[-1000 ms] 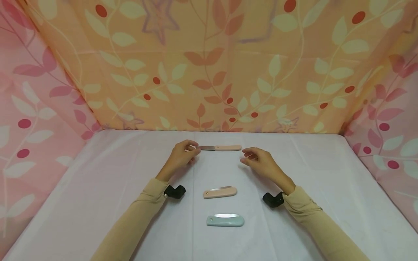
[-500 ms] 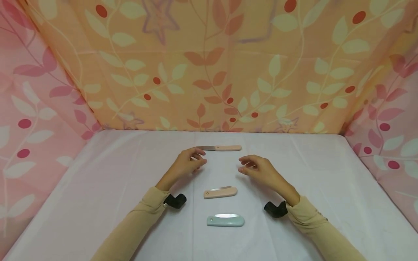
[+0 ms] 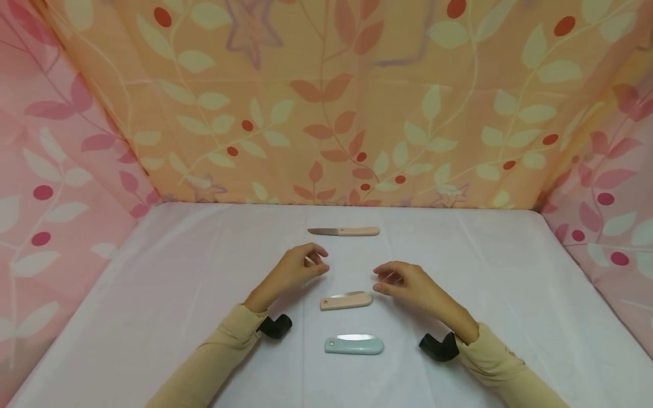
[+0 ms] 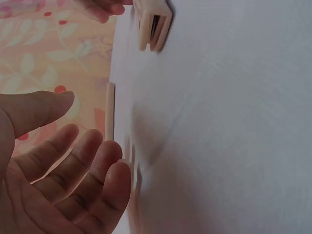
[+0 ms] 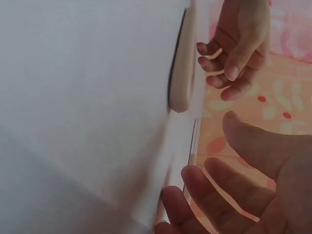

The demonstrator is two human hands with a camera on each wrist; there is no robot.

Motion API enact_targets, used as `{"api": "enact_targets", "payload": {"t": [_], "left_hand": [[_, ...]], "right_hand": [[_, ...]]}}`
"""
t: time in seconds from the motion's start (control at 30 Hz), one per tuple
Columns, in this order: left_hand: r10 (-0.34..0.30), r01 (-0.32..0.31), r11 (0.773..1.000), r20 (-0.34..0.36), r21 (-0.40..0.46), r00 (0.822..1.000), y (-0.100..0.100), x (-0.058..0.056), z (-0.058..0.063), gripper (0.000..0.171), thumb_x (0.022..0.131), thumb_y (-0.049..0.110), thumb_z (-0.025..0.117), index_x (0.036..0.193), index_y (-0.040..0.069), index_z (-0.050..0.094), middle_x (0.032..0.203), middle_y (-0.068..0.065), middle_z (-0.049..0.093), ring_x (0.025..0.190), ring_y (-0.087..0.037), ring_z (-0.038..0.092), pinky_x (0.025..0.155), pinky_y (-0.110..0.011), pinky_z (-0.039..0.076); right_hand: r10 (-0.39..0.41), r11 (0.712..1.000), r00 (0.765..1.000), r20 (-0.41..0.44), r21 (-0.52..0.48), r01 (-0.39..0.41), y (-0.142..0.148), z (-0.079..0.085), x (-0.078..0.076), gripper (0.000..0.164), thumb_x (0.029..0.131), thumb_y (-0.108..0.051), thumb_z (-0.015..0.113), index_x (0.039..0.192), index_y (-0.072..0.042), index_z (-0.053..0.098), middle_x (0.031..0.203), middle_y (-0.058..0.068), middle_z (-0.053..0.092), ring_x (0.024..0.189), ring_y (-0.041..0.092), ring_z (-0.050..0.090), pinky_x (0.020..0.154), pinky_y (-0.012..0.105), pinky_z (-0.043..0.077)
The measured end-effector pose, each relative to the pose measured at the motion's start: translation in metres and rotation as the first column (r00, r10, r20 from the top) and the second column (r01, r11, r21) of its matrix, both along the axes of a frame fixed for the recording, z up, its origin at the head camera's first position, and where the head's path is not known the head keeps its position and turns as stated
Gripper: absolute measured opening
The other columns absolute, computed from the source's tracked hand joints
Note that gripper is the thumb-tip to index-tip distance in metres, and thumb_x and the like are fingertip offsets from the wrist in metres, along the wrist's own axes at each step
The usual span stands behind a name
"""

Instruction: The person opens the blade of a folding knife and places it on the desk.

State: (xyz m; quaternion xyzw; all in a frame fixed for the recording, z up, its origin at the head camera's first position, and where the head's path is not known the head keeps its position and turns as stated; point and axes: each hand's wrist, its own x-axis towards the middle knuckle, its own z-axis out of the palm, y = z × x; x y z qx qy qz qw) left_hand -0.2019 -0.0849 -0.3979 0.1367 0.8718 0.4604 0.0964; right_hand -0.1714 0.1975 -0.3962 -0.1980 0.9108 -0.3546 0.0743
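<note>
Three folding knives lie in a column on the white table. Farthest back is a beige knife (image 3: 359,231) with its blade swung out to the left. Nearer, a second beige knife (image 3: 347,301) is folded, a strip of blade showing along its top. Closest to me lies a folded mint-green knife (image 3: 354,345). My left hand (image 3: 298,266) hovers between the two beige knives, left of centre, fingers loosely bent and holding nothing. Opposite it, my right hand (image 3: 408,281) hangs just right of the folded beige knife, also holding nothing. Both wrist views show relaxed, bare fingers.
A white cloth (image 3: 204,255) covers the table. An orange leaf-patterned curtain (image 3: 275,85) stands behind it, with pink patterned cloth (image 3: 56,170) at the sides. Black wrist cameras (image 3: 276,327) sit at both cuffs.
Both hands have drawn back toward me, away from the unfolded beige knife. My left hand has left its blade tip. All three knives have stayed in place on the table.
</note>
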Motion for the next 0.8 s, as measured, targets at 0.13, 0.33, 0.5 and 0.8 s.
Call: {"api": "enact_targets", "payload": {"t": [0.13,0.33,0.5,0.8], "left_hand": [[-0.014,0.013,0.999,-0.018,-0.036,1.000,0.003,0.006,0.000,0.026,0.090,0.016,0.072,0.113,0.007,0.066,0.094,-0.004,0.068,0.077,-0.013,0.062,0.075,-0.027,0.050],[-0.066,0.065,0.996,-0.012,-0.063,0.998,0.006,0.015,0.002,0.024,0.090,0.016,0.072,0.112,0.008,0.066,0.093,-0.002,0.067,0.078,-0.013,0.060,0.075,-0.028,0.049],[-0.155,0.154,0.985,-0.002,-0.073,0.988,0.011,0.021,0.001,0.026,0.090,0.018,0.072,0.113,0.007,0.066,0.093,-0.001,0.067,0.078,-0.012,0.060,0.074,-0.026,0.049],[-0.233,0.235,0.965,0.023,-0.115,0.972,0.017,0.026,-0.003,0.025,0.085,0.015,0.077,0.108,0.008,0.070,0.089,0.002,0.066,0.077,-0.011,0.055,0.072,-0.022,0.044]], "right_hand": [[0.015,1.000,1.000,-0.025,0.017,-0.015,-0.001,-0.001,0.007,0.033,0.090,-0.026,0.073,0.115,-0.005,0.069,0.107,0.003,0.072,0.094,0.014,0.063,0.085,0.032,0.052],[0.035,0.999,0.999,-0.007,0.027,-0.035,-0.006,-0.001,0.015,0.032,0.089,-0.028,0.074,0.112,-0.006,0.071,0.094,-0.003,0.069,0.080,0.005,0.058,0.071,0.022,0.049],[0.029,0.999,0.999,0.019,0.034,-0.029,-0.011,0.000,0.020,0.032,0.090,-0.029,0.073,0.109,-0.005,0.072,0.083,-0.005,0.064,0.070,0.004,0.051,0.062,0.020,0.043],[0.000,0.999,1.000,-0.022,0.045,0.001,-0.014,-0.006,0.022,0.023,0.089,-0.033,0.073,0.097,-0.011,0.074,0.077,-0.008,0.062,0.065,0.002,0.049,0.061,0.021,0.041]]}}
